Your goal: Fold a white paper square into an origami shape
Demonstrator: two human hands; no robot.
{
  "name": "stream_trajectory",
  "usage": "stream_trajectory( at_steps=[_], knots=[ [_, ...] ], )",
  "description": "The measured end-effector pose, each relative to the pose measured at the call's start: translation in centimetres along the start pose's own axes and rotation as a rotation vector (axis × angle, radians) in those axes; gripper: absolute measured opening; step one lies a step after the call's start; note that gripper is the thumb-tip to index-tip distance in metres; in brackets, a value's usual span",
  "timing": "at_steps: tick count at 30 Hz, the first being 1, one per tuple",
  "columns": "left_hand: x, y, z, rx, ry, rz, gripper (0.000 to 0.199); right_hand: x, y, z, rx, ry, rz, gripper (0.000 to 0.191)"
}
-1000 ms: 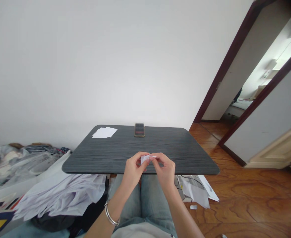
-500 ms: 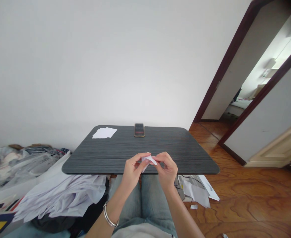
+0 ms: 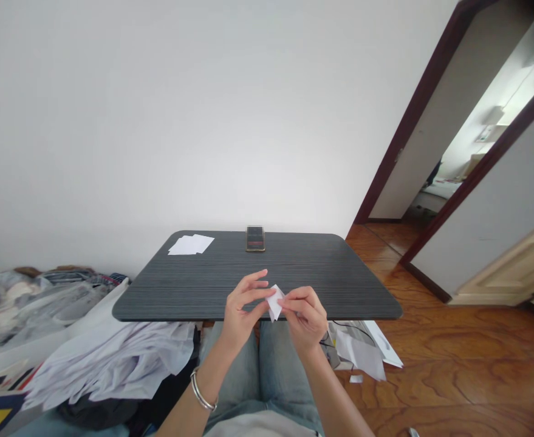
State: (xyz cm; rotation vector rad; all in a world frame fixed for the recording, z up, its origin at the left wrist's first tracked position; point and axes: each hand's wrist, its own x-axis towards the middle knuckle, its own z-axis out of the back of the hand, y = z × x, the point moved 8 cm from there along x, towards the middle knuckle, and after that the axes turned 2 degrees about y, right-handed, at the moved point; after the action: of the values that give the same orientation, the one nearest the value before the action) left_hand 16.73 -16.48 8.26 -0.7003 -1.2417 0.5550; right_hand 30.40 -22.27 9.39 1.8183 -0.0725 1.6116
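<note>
A small folded piece of white paper (image 3: 274, 303) is held between my two hands, above the near edge of the dark table (image 3: 257, 279). My left hand (image 3: 243, 308) pinches its left side with thumb and index finger, while the other fingers are stretched out. On the other side, my right hand (image 3: 304, 312) grips the paper's right edge between thumb and fingertips. The paper looks creased, with a pointed top and a flap hanging below. Several white paper sheets (image 3: 190, 244) lie overlapped at the table's back left.
A phone (image 3: 255, 238) leans upright at the table's back edge, by the wall. Heaped clothes and white fabric (image 3: 116, 358) lie to the left, beside the table. Papers and cables (image 3: 358, 346) are low on the right, above the wooden floor (image 3: 453, 364).
The folded paper has been turned from lying slanted to standing more upright, with a broader face showing. My left hand's outer fingers have straightened and spread.
</note>
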Motion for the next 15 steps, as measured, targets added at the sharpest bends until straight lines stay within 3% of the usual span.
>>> stream_trajectory(
  at_steps=[7,15],
  knots=[
    [-0.3,0.9,-1.1,-0.278,0.038,0.171,0.015,-0.3,-0.1,0.0,0.054,-0.012,-0.006,0.017],
    [0.0,0.4,-0.6,-0.152,0.062,0.174,0.015,0.4,-1.0,-0.5,0.134,0.076,-0.057,0.012]
  ],
)
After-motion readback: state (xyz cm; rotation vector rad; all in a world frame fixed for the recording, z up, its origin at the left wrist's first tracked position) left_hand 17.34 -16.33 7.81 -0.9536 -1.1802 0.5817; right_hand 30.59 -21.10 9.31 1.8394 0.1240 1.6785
